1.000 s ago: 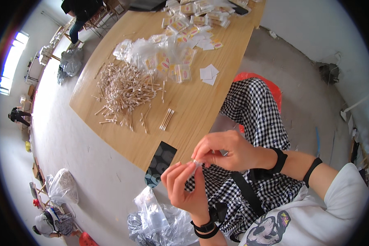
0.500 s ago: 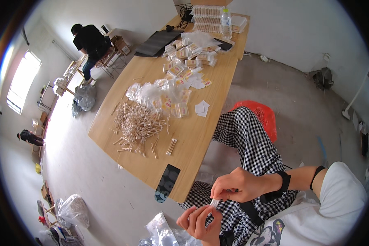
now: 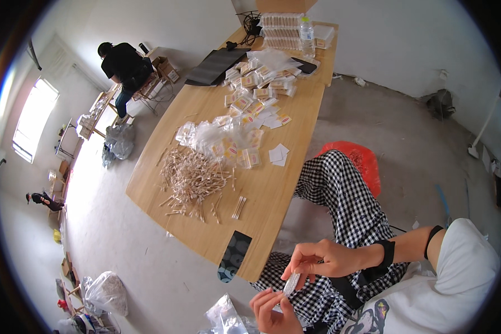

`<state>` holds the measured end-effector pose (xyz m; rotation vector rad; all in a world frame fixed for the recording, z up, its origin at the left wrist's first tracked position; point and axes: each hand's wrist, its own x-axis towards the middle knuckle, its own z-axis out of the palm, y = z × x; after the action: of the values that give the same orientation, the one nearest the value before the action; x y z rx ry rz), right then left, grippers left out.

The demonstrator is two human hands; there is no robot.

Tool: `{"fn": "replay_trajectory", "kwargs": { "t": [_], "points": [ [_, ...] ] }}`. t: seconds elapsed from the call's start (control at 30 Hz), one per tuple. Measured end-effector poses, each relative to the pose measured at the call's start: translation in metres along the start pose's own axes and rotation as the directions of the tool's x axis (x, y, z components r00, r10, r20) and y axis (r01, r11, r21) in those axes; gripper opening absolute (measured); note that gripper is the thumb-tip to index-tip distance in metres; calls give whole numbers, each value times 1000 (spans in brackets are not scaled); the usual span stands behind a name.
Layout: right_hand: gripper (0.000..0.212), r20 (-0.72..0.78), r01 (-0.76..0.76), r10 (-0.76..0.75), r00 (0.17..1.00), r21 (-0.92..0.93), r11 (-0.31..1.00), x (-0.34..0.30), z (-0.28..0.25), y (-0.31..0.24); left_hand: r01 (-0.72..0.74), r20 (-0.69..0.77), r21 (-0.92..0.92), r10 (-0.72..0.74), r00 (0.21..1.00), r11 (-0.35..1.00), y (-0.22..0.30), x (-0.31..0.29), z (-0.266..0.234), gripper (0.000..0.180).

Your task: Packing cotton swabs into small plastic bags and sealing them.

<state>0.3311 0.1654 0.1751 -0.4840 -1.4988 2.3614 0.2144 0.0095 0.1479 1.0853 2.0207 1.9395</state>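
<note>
A small white bundle of cotton swabs [image 3: 291,284] sits between my two hands, over my lap. My right hand [image 3: 322,259] pinches its upper end between thumb and fingers. At the lower end, the fingertips of my left hand [image 3: 274,312] close on it. On the table left of my hands is a large loose heap of cotton swabs [image 3: 192,175]. Beside that heap, a few swabs [image 3: 239,207] lie neatly side by side near the table's edge.
The wooden table [image 3: 206,239] carries clear plastic bags [image 3: 228,136], white cards [image 3: 279,155], packed swab packets [image 3: 256,83], a water bottle [image 3: 307,36] and a dark patterned phone-like slab [image 3: 235,256] at its near corner. A red bag [image 3: 367,161] lies behind my knee. Two people are farther off.
My hands have drawn slightly apart, so more of the bundle shows, tilted between them. The whole view has shifted a little.
</note>
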Motion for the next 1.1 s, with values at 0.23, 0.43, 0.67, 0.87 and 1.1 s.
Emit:
{"fn": "replay_trajectory", "kwargs": {
  "t": [0.23, 0.43, 0.67, 0.87, 1.1],
  "points": [
    [13, 79, 25, -21, 997, -57, 998, 7, -5, 14, 211, 21, -107, -209, 978, 972, -2, 2, 17, 11],
    [14, 29, 88, -90, 996, 68, 994, 30, -15, 41, 93, 0, 85, -93, 996, 992, -22, 14, 26, 19],
    [13, -71, 199, -219, 973, -217, 956, 101, -33, 84, 106, -111, 37, -101, 989, 994, -107, 49, 42, 14],
    [19, -98, 203, -266, 959, -418, 886, 125, -56, 109, 113, -100, 89, -105, 989, 990, -129, 60, 49, 15],
    [19, -93, 212, -276, 957, -423, 881, 118, -54, 107, 95, -47, 102, -91, 995, 990, -124, 55, 46, 14]
  ]
}}
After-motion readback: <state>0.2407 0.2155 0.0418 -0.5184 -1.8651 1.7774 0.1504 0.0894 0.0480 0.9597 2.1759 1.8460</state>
